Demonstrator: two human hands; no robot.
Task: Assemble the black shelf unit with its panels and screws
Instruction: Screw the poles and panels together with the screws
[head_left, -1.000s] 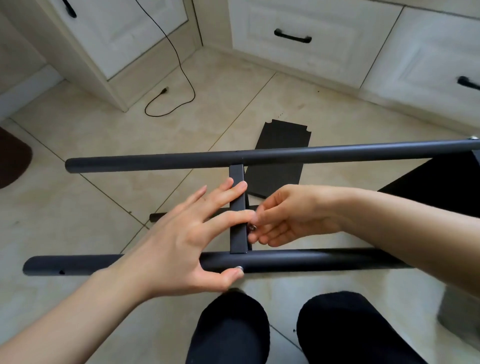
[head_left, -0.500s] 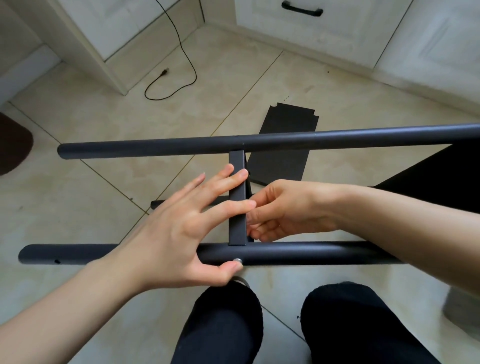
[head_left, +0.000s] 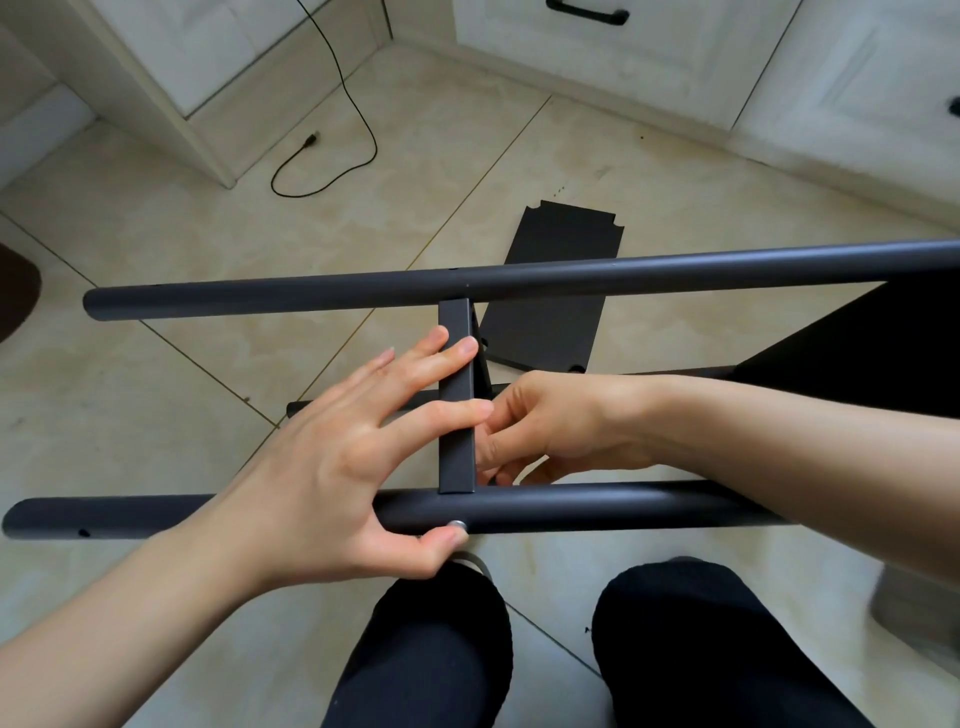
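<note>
Between the two long black tubes, the short crossbar (head_left: 456, 400) stood square to both, its far end under the far tube (head_left: 519, 283) and its near end butted against the near tube (head_left: 571, 506); that frame was held above the tiled floor (head_left: 182, 249), across my view and just beyond my knees (head_left: 431, 644). My left hand (head_left: 332, 467) lay spread over the joint, two straight fingers pressed flat across the crossbar and the thumb tucked under the near tube, its tip touching a small silver screw head (head_left: 457, 524) on the tube's near side. My right hand (head_left: 550, 426) sat just right of the crossbar with its fingers curled and bunched against the bar's edge; I could not tell what, if anything, they pinched. A third, thinner black bar (head_left: 363, 402) showed lower down behind my left fingers. Farther out, a flat black panel (head_left: 550, 291) lay on the tiles beyond the far tube, and a larger black panel (head_left: 857, 353) filled the right edge. A black cable (head_left: 358, 104) looped across the floor toward the white cabinets (head_left: 675, 62).
</note>
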